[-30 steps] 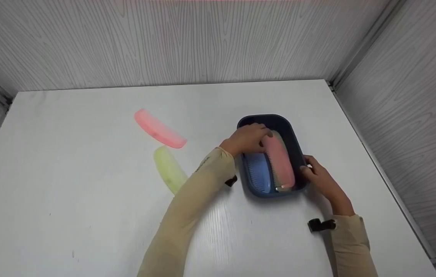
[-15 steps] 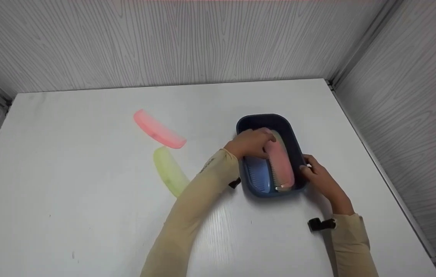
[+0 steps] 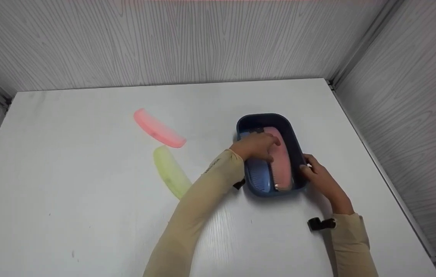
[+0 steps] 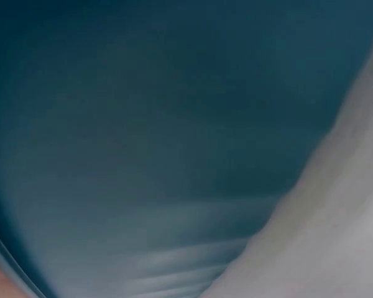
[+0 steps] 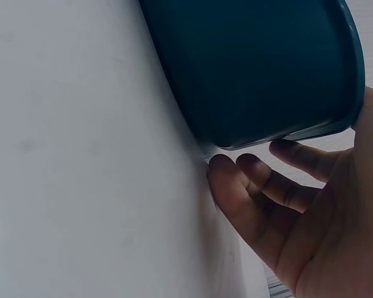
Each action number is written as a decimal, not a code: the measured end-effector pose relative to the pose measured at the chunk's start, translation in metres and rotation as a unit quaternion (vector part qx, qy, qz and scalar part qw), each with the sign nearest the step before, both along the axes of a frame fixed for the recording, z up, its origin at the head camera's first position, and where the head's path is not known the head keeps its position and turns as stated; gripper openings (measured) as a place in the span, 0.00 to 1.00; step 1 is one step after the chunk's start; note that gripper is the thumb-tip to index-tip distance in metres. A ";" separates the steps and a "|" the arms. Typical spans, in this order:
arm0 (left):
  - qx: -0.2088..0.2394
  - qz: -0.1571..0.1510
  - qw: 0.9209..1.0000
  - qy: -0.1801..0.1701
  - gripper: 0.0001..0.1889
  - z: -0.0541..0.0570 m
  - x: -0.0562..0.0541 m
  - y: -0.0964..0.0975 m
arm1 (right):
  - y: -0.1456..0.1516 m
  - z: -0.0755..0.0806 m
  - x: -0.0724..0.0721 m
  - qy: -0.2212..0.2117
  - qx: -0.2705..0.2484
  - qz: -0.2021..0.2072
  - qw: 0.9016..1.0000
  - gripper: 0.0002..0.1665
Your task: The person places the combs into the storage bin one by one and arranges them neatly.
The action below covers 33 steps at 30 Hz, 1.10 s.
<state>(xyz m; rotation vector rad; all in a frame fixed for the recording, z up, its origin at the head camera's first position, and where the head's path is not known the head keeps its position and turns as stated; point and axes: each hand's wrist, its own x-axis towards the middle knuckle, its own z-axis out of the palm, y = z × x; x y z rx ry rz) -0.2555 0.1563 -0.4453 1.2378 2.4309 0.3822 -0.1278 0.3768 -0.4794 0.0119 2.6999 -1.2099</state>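
Observation:
A dark blue plastic box (image 3: 264, 193) stands on the white table. Inside it a pink comb (image 3: 282, 169) lies along the right side, and a blue comb (image 3: 259, 175) lies to its left. My left hand (image 3: 255, 146) is in the box over these combs, thumb and fingers spread apart at the pink comb, partly covering both. With my right hand (image 3: 319, 179) I hold the box's right side, thumb at the rim. In the right wrist view, fingers (image 5: 286, 189) touch the outer wall low down. The left wrist view is mostly the blurred blue box wall (image 4: 143, 124).
Left of the box, a second pink comb (image 3: 159, 129) and a yellow-green comb (image 3: 169, 169) lie on the table (image 3: 87, 192); my left sleeve covers the lower end of the yellow-green one. Wood-grain panels (image 3: 187, 42) rise behind and at both sides.
The pink comb in the box has settled flat, covering the pale green one beneath it. My left hand has shifted right and its fingers have loosened off the comb. The right hand stays put.

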 end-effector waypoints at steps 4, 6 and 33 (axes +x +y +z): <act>0.007 -0.008 1.000 0.007 0.29 0.002 0.002 0.000 | 0.000 0.000 0.000 0.000 -0.002 -0.001 1.000 0.27; 0.011 -0.018 1.000 0.018 0.27 0.003 0.003 -0.001 | 0.001 0.001 0.000 -0.002 0.000 -0.001 1.000 0.27; -0.015 -0.007 0.998 0.063 0.21 -0.008 0.017 0.008 | 0.000 0.001 0.000 -0.012 0.005 -0.009 1.000 0.28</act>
